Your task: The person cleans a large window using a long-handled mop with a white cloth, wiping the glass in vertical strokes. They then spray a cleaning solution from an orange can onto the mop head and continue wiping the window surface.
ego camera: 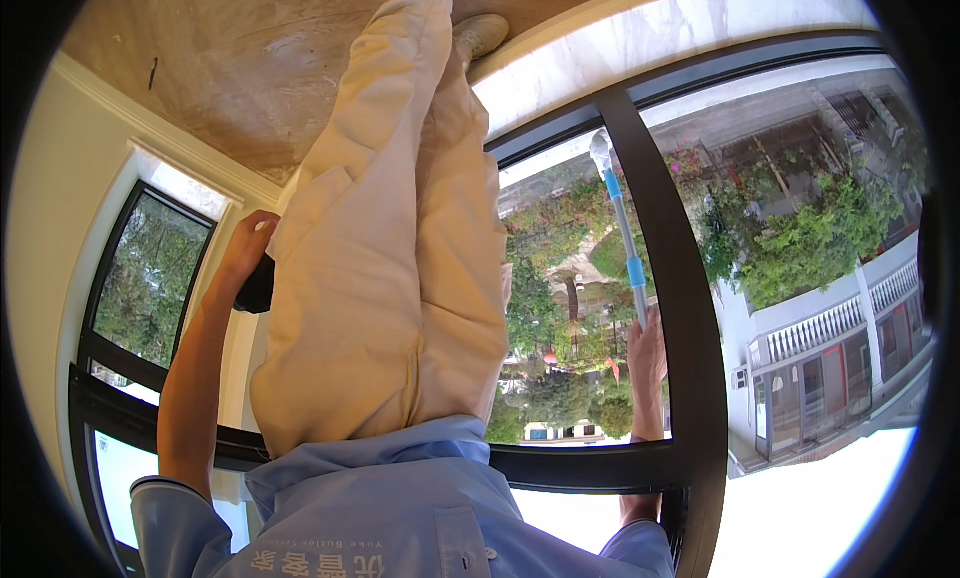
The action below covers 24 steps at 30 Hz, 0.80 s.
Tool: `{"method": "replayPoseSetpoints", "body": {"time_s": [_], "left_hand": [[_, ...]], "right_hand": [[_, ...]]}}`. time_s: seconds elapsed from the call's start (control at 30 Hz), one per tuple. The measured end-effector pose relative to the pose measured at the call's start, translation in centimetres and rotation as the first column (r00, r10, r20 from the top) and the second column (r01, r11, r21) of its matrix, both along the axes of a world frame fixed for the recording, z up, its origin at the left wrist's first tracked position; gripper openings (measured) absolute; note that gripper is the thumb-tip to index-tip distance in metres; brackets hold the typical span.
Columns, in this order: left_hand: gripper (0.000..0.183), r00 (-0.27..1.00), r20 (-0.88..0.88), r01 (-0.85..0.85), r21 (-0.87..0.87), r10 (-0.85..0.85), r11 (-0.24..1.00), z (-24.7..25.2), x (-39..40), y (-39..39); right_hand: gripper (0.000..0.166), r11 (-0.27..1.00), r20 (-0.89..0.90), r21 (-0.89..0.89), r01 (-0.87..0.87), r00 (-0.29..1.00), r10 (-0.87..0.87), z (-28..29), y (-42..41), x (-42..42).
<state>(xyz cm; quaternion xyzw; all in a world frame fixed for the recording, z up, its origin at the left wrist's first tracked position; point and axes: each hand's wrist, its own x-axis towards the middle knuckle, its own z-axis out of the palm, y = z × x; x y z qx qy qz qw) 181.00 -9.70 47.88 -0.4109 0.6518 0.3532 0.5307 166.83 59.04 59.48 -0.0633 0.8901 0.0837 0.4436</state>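
Observation:
My right hand [648, 345] is closed around the lower end of a pole [624, 225] with grey shafts and light-blue sleeves. A white head [601, 152], perhaps cloth-covered, tops it near the window's sill end. Hand, forearm and pole appear beyond the window, with a dark frame bar [585, 465] crossing in front of my arm. At the other side, my left hand [253, 237] hangs by my beige trouser leg [337, 315], fingers curled. Next to its palm is a black object [257, 287], partly covered by the leg; whether I grip it cannot be told.
A dark upright [671, 263] divides the window panes. Plants and a white building [817, 338] lie outside, upside down in view. A pale marble sill [675, 42] borders the brown floor [210, 68]. Another dark-framed window [154, 270] is on the left.

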Motion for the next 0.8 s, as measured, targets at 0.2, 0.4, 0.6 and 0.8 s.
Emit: {"method": "replayPoseSetpoints", "body": {"time_s": [0.2, 0.4, 0.6, 0.8], "left_hand": [[0.037, 0.998, 0.006, -0.058, 0.038, 0.058, 0.998, -0.6, 0.8, -0.4], [0.037, 0.983, 0.063, -0.177, 0.064, 0.173, 0.982, -0.4, -0.9, 1.6], [0.037, 0.995, 0.015, -0.097, 0.052, 0.097, 0.994, -0.2, 0.3, 0.7], [0.038, 0.999, 0.007, -0.042, 0.018, 0.042, 0.999, -0.8, 0.5, 0.0]], "right_hand": [[0.043, 0.985, -0.123, 0.007, -0.173, 0.977, 0.172, 0.2, 0.7, 0.1], [0.043, 0.997, 0.0, 0.028, 0.076, 0.997, -0.076, 0.5, -0.3, 0.0], [0.052, 0.996, -0.062, -0.027, 0.088, 0.994, -0.089, 1.0, -0.2, -0.7], [0.055, 0.996, 0.036, 0.049, 0.071, 0.997, -0.073, 1.0, -0.6, -0.4]]}}
